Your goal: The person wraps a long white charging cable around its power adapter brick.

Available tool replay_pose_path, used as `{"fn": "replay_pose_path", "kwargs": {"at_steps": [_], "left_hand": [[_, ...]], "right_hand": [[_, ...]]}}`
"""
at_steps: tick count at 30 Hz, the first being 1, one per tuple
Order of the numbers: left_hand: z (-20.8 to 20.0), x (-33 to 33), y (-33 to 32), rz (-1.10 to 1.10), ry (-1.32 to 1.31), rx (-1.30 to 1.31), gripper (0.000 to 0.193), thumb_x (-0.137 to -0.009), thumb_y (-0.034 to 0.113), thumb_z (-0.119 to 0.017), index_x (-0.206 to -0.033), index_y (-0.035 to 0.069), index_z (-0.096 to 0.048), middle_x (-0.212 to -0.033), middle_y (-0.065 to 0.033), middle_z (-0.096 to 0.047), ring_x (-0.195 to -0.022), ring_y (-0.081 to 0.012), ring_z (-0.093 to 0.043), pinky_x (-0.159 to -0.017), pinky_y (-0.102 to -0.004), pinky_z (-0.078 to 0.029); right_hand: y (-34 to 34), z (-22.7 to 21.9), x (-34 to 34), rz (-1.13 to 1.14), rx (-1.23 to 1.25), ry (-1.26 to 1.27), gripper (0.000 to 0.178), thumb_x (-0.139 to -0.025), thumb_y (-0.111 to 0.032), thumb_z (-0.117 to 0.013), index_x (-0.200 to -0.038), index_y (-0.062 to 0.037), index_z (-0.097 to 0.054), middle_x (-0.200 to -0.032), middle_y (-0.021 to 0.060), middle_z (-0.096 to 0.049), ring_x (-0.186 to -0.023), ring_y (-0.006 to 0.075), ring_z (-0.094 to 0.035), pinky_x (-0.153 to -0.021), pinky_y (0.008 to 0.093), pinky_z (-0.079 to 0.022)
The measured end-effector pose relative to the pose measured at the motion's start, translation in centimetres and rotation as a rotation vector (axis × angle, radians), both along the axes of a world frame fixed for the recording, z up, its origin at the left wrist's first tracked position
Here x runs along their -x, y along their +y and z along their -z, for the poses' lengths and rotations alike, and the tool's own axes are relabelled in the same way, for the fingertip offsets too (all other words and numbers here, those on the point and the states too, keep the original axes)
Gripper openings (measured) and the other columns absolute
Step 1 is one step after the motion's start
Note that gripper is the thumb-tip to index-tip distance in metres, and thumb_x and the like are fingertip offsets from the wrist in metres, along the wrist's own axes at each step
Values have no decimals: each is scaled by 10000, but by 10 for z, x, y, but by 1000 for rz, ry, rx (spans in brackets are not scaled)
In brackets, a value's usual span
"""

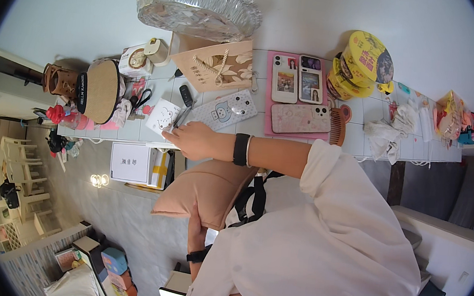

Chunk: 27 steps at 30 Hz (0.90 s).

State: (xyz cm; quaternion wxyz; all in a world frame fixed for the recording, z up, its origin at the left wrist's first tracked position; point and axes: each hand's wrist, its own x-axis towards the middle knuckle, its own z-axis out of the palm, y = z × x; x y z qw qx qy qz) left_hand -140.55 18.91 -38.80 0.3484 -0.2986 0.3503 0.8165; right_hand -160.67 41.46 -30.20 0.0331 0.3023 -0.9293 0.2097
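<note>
A tan cushion (204,188) lies against my body below the table edge. My left hand (198,219) is closed on its lower side, the fingers partly hidden. Across the tabletop reaches my right arm, in a rolled white sleeve with a black wristband. My right hand (191,139) is closed at the lower corner of a small white square item (164,116) with a bear drawing, its fingertips on that corner. A thin dark metallic thing (181,117) sticks up beside the fingers. Just beyond are a black car key (185,95) and a clear case (226,110) with a blue cartoon figure.
Behind stand a beige gift bag (217,65), foil trays (197,8) and yellow noodle tubs (361,63). A pink board (270,88) carries several phones or cases beside a wooden comb (338,127). A sun visor (101,92) sits left; crumpled tissues (385,137) lie right.
</note>
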Motion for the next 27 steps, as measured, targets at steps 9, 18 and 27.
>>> {"fn": "replay_pose_path", "kwargs": {"at_steps": [9, 18, 27], "left_hand": [[-1, 1, 4, 28, -26, 132, 560, -1001, 403, -452, -1327, -52, -442, -1312, -129, -540, -1163, -187, -552, -977, -314, -456], [1, 3, 8, 14, -28, 104, 552, -1006, 400, -440, -1315, -57, -453, -1308, -132, -543, -1153, -189, -557, -976, -312, -456], [3, 5, 8, 32, -13, 128, 548, -1008, 397, -438, -1318, -55, -448, -1299, -126, -548, -1140, -185, -563, -962, -311, -464]], "right_hand": [[1, -5, -2, -57, 44, 4, 586, -767, -176, -596, -1315, -7, -475, -928, 94, -639, -861, 257, -626, -655, 400, -494], [1, 7, 1, -46, 61, 60, 553, -761, -187, -612, -1276, -11, -514, -932, 91, -626, -866, 252, -623, -656, 394, -495], [5, 8, -1, -36, 117, 142, 489, -737, -155, -645, -1203, -31, -562, -975, 87, -599, -814, 234, -613, -645, 376, -494]]}}
